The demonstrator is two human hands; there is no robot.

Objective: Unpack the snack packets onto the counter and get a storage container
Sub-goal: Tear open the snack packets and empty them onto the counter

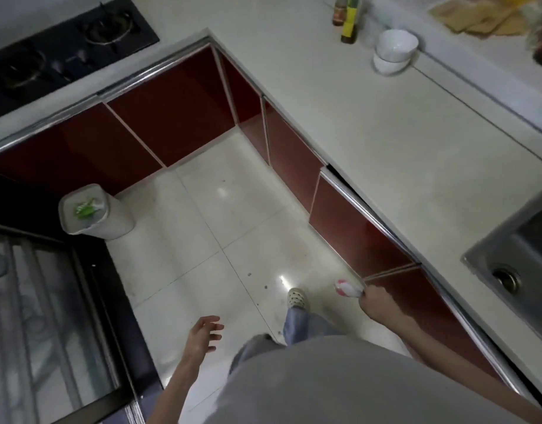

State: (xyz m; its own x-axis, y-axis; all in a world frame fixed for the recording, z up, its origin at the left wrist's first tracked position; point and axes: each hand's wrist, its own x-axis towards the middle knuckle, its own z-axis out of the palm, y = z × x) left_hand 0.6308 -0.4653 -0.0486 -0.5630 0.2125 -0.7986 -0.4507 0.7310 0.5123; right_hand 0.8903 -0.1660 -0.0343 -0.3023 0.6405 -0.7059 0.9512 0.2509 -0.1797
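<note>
My right hand [375,302] hangs low beside the red cabinet fronts and is closed on a small white and red plastic bag [347,288], which dangles just in front of it. My left hand [204,333] is out in front of my body over the floor, fingers spread, holding nothing. The pale counter [401,142] runs along the right side, above and to the right of my right hand. No snack packets and no storage container show outside the bag.
Stacked white bowls [393,50] and sauce bottles [349,21] stand at the counter's far end. A steel sink [514,255] sits at right, a gas hob [64,50] at far left. A white bin [92,212] stands on the tiled floor. A glass door [49,316] is at left.
</note>
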